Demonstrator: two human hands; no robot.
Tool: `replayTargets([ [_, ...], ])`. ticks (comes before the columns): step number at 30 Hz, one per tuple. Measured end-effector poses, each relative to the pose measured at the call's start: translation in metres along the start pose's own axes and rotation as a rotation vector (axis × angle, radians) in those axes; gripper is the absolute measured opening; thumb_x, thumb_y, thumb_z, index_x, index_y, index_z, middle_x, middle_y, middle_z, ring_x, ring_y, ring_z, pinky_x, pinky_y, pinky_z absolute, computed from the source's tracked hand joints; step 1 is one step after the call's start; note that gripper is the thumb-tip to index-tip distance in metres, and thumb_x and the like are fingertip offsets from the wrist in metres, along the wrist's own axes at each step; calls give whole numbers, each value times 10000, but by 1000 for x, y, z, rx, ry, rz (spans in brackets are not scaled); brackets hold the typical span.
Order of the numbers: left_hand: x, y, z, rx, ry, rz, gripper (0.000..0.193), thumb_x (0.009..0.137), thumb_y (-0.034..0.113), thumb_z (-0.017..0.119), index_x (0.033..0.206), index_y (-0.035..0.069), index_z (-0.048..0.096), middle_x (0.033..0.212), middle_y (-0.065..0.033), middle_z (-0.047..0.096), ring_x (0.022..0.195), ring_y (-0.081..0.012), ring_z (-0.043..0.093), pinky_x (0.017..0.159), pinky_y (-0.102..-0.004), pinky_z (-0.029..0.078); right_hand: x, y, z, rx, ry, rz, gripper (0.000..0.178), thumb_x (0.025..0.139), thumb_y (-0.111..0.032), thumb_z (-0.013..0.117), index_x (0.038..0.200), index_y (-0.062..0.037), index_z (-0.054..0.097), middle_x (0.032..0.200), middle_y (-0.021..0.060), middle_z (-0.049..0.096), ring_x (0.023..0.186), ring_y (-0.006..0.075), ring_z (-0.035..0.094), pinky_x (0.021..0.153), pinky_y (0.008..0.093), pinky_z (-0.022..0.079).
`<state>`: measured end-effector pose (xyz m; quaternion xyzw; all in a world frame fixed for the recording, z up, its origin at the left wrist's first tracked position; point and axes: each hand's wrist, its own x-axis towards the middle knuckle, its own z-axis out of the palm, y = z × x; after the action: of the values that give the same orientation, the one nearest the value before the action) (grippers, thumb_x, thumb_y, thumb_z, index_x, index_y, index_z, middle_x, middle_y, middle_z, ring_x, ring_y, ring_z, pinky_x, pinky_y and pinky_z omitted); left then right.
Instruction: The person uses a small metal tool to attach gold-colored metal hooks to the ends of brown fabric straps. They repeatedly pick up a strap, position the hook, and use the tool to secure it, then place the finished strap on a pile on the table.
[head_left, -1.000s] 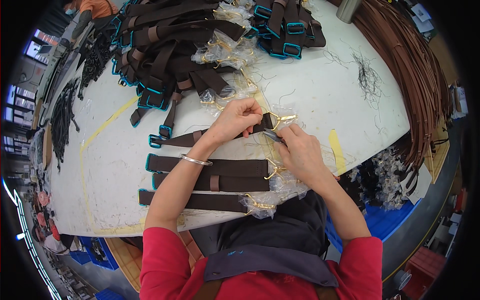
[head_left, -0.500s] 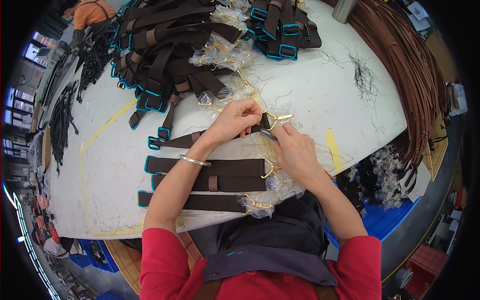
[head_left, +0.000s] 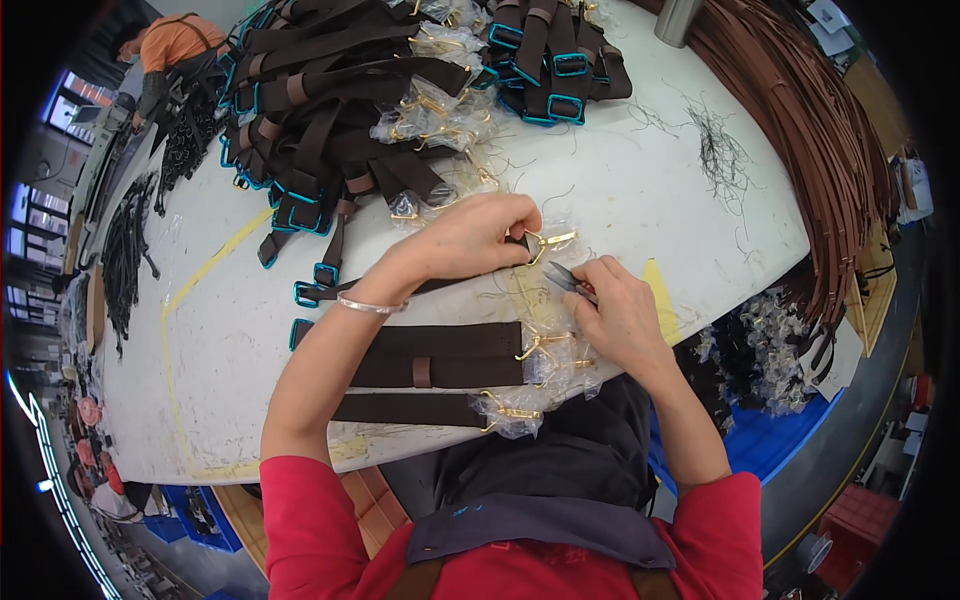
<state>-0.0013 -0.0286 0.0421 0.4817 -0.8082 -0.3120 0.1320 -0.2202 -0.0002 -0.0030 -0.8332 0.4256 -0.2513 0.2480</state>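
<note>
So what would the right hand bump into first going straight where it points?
Snips first, the right hand would probably meet the gold-coloured metal clasp beside the left hand; depth is hard to judge.

- Your left hand (head_left: 482, 235) pinches a dark strap (head_left: 432, 288) beside its gold hook (head_left: 556, 239).
- Your right hand (head_left: 625, 315) holds snips (head_left: 566, 278) just right of it.
- On the counter (head_left: 230, 350), flat straps (head_left: 465, 345) lie near, a strap pile (head_left: 330, 100) far left, brown strips (head_left: 800, 120) far right.

Straps (head_left: 440, 354) partly hidden by left forearm (head_left: 330, 365), metal cylinder (head_left: 677, 20) cut off above
</note>
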Motion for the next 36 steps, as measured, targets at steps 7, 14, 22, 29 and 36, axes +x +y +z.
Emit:
replayTargets([
  [7, -3, -24, 31, -83, 106, 100, 112, 787, 78, 614, 866, 3, 591, 770, -64, 598, 684, -158, 562, 628, -311, 452, 4, -12, 3, -89, -38, -14, 190, 746, -140, 643, 840, -12, 538, 811, 132, 565, 657, 332, 593, 575, 417, 477],
  [14, -2, -20, 18, -472, -1, -192, 136, 843, 117, 584, 865, -5, 639, 707, -47, 616, 614, -99, 549, 571, -266, 463, 15, -12, 15, -188, 11, -123, 179, 744, -131, 638, 825, -9, 535, 790, 126, 556, 595, 315, 605, 520, 410, 479],
  [22, -2, -17, 17, -487, -2, -151, 136, 845, 125, 589, 852, -2, 636, 666, -18, 579, 602, -79, 517, 552, -246, 442, 25, -12, 10, -256, -51, -203, 120, 707, -48, 574, 821, -8, 569, 788, 117, 567, 608, 296, 619, 521, 402, 480],
  [29, -2, -19, 17, -520, -12, -152, 135, 846, 130, 593, 857, 8, 650, 665, -5, 573, 611, -74, 515, 552, -235, 443, 36, -17, 0, -302, -165, -228, 133, 703, -23, 554, 831, -22, 588, 781, 110, 585, 646, 308, 623, 555, 421, 473],
  [36, -2, -22, 14, -532, -52, -185, 158, 858, 172, 599, 905, 36, 664, 731, 17, 600, 641, -58, 516, 554, -208, 433, 40, -13, -2, -221, -198, -197, 112, 725, -46, 575, 834, -19, 580, 779, 115, 584, 679, 328, 610, 576, 430, 463],
])
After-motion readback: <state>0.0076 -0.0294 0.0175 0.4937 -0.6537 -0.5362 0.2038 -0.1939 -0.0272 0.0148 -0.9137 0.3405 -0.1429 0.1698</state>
